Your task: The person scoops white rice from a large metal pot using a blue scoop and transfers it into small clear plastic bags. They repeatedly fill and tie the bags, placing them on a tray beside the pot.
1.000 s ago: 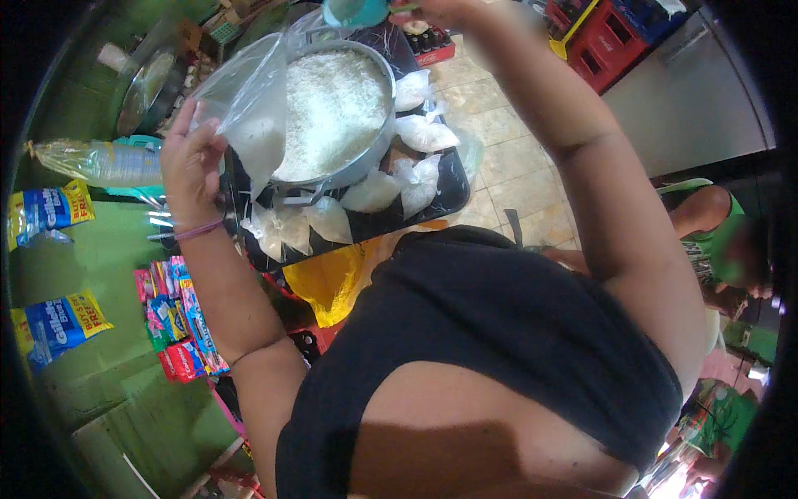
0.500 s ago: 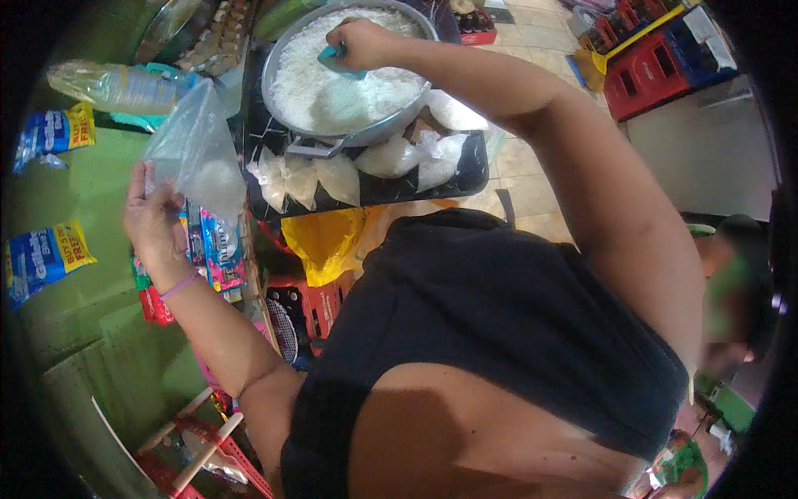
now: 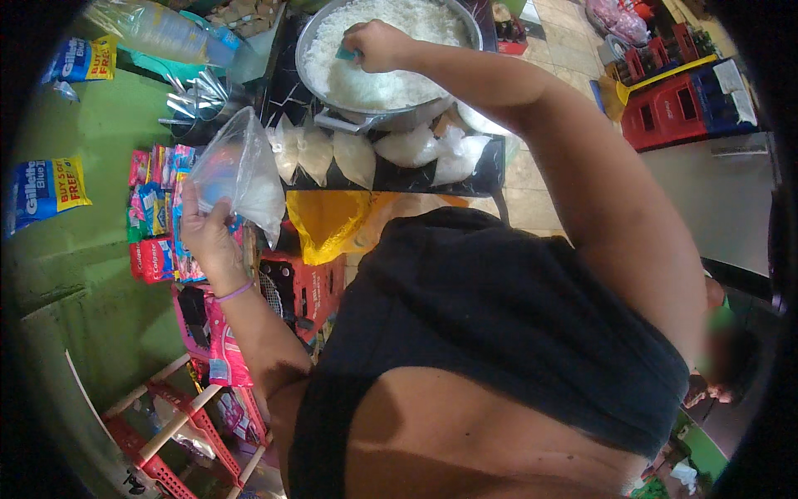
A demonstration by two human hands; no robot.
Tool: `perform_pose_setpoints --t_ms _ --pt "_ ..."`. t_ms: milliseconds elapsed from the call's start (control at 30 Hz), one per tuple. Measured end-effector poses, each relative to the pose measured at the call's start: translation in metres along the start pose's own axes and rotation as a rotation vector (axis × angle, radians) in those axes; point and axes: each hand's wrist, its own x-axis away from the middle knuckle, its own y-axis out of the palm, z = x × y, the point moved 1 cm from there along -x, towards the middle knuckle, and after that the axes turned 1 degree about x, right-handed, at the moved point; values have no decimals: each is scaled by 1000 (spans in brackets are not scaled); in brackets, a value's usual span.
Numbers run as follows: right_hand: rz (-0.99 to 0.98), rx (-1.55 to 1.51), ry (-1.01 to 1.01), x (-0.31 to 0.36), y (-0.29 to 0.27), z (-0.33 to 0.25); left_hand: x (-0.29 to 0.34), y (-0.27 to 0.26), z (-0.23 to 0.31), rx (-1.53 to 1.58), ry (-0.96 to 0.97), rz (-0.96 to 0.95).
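Note:
At the far middle a large metal pot (image 3: 387,119) is filled with white cooked rice (image 3: 399,76). My right hand (image 3: 378,46) is closed on a teal scoop (image 3: 348,54) over the rice; most of the scoop is hidden by the hand or sunk in the rice. Off to the left, my left hand (image 3: 209,237) grips a clear plastic bag (image 3: 237,154), held upright with some rice in its lower part. Several tied bags of rice (image 3: 355,158) lie along the near edge of the black table (image 3: 399,180), in front of the pot.
A yellow plastic bag (image 3: 326,223) hangs below the table edge. Cutlery stands in a dark holder (image 3: 199,125) beside colourful hanging packets (image 3: 154,208) on the left. Red crates (image 3: 665,112) and a yellow broom (image 3: 619,90) are at the far right. Another person (image 3: 723,358), partly blurred, is at the right.
My left hand and its bag have shifted right and lower in the view. The scoop has gone lower into the rice or turned, showing less. The whole view has shifted slightly.

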Motion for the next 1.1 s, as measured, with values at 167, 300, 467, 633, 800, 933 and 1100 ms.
perform_pose_setpoints --t_ms 167,300,467,633,800,933,1100 --pt "-78 -110 65 14 -2 -15 7 4 -19 147 -51 -83" --pt "-129 -206 158 24 -9 -25 11 13 -15 187 -63 -132" --pt "-229 -596 311 32 -10 -25 7 20 -15 188 -27 -225" --pt "-304 -854 468 42 -26 -26 2 34 -14 300 -28 -269" --pt "-124 -1202 636 52 -48 -3 -8 45 11 417 -43 -388" --pt "167 -1456 681 40 -89 -5 -17 55 28 436 -5 -433" --pt "558 -1306 382 18 -176 -110 -33 66 39 404 3 -378"
